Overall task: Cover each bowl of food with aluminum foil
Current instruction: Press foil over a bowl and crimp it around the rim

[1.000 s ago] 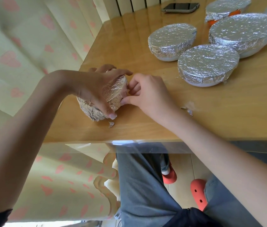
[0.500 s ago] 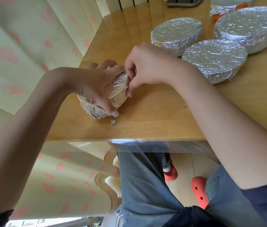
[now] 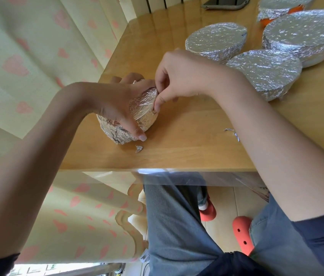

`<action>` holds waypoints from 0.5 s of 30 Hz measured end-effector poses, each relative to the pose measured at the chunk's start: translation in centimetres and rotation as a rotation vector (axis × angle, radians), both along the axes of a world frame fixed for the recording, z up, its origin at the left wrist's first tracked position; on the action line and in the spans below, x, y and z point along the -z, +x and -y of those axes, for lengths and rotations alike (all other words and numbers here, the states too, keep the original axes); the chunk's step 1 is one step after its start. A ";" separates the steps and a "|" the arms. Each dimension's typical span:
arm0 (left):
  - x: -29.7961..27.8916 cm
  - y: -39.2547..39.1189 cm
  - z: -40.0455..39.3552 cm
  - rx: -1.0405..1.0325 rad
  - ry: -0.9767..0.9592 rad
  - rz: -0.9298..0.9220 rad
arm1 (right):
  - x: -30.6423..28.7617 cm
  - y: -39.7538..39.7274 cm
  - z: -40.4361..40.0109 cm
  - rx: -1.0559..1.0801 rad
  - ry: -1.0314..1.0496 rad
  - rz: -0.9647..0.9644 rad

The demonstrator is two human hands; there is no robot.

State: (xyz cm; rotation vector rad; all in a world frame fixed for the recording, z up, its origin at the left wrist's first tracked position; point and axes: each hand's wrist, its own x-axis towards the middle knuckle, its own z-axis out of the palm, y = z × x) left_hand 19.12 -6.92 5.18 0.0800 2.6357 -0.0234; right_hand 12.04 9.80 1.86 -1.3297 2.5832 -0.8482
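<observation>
A small foil-wrapped bowl (image 3: 137, 116) is held tipped on its side near the front left corner of the table (image 3: 196, 148), its covered mouth turned to the right. It is gripped by the left hand (image 3: 117, 102), fingers curled over the top and thumb down the near side. The foil at the rim is pinched by the right hand (image 3: 179, 76) — curled fingertips (image 3: 158, 104) touching the edge, so the rim lies directly at that hand's fingers. The bowl's contents are hidden by foil; its far side is covered by the left hand. Other covered bowls (image 3: 215, 39) stand well apart at the back right — one is cut off by the frame. Foil scraps (image 3: 138, 148) lie just beside the bowl.
</observation>
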 end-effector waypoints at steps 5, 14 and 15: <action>0.2 0.1 -0.3 -0.089 -0.044 -0.057 | 0.4 0.2 -0.4 0.064 0.109 -0.028; -0.8 0.6 0.4 -0.081 -0.054 0.017 | 3.2 6.4 -1.3 0.177 0.007 0.037; -0.8 0.6 0.6 -0.037 -0.043 0.032 | 3.4 6.8 -0.8 0.191 0.040 0.002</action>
